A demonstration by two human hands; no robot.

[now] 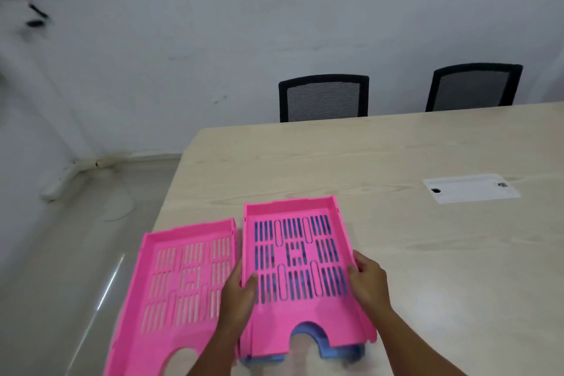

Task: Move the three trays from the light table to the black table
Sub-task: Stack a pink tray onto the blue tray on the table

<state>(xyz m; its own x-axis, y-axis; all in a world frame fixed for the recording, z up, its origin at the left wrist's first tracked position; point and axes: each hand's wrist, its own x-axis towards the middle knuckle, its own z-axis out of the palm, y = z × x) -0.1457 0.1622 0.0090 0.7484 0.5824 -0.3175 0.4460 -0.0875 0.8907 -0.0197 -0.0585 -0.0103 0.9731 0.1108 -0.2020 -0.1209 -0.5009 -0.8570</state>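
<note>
Left hand: my fingers grip the stacked pink tray by its left wall.
Right hand: grips its right wall.
Beneath: blue tray.
Second pink tray: empty, on worktop.

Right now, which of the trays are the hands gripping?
The right-hand pink tray, stacked over a blue tray. The left hand and right hand clasp its side walls. The other pink tray lies untouched to its left.

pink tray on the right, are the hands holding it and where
Yes: the left hand grips the left side wall of the right pink tray, the right hand its right side wall.
</note>
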